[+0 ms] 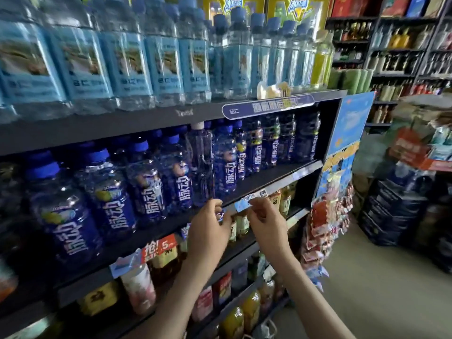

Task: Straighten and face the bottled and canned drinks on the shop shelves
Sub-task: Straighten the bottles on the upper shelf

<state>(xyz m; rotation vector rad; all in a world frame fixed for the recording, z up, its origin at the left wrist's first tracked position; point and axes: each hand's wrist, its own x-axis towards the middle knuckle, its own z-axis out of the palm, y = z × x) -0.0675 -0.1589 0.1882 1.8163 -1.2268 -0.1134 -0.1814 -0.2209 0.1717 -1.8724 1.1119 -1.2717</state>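
The left hand (pixel 210 228) and right hand (pixel 265 222), close together, each pinched the price tag (pixel 242 206) on the shelf edge (pixel 259 184) below the blue bottles (pixel 176 177), likely seating it; next, bottle labels would need turning forward.

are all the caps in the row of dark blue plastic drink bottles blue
No: one clear plastic bottle with a white cap stands among the blue-capped dark blue plastic bottles on the black middle shelf.

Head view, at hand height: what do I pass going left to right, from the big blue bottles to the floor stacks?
Large blue bottle → red promo tag → left hand → price label → right hand → hanging snack packets → stacked dark crates.
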